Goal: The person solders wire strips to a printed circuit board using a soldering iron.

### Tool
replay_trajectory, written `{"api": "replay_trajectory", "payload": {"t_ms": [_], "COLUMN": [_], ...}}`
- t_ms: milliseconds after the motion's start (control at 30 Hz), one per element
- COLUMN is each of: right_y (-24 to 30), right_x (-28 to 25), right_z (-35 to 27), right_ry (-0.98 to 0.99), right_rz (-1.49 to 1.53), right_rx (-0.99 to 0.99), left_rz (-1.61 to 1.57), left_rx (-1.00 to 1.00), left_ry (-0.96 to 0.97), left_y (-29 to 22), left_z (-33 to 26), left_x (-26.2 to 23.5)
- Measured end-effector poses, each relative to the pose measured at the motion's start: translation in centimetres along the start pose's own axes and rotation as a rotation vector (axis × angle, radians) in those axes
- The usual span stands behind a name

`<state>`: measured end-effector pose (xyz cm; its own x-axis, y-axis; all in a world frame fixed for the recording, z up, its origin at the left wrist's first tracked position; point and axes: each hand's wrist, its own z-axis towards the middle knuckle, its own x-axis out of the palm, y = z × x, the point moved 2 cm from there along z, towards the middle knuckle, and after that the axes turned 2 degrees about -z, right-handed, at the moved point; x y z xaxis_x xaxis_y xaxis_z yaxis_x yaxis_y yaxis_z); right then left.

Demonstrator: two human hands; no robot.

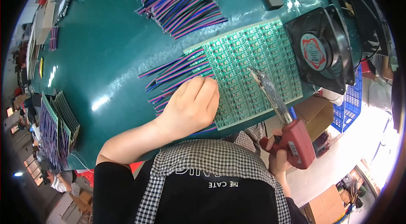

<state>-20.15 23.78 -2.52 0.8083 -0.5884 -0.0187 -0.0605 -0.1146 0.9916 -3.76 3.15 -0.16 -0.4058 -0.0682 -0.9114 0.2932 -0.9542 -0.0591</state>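
Observation:
A green circuit board panel (253, 63) lies on the teal table (105, 46), with red, blue and black wires (177, 72) fanning out from its left edge. My left hand (192, 105) rests closed on the panel's lower left corner, pressing on the wires there. My right hand (277, 156) grips a red soldering gun (296, 141) below the table edge. The gun's long metal tip (264, 84) reaches up over the middle of the panel.
A heap of loose coloured wires (182, 0) lies at the far centre. A black fan (323, 50) stands right of the panel. Stacked boards with wires (59, 127) stand at the table's left end. Cardboard boxes (315, 112) and a blue crate (349, 105) sit at right.

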Motion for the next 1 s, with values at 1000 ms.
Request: {"api": "replay_trajectory", "payload": {"t_ms": [1000], "right_y": [-0.7], "right_x": [-1.5], "right_z": [-2.5], "right_ry": [-0.014], "right_rz": [0.039], "right_rx": [0.048], "left_rz": [-0.769], "left_rx": [-0.547], "left_ry": [0.038], "left_y": [4.3], "left_z": [1.9], "left_x": [-1.6]}}
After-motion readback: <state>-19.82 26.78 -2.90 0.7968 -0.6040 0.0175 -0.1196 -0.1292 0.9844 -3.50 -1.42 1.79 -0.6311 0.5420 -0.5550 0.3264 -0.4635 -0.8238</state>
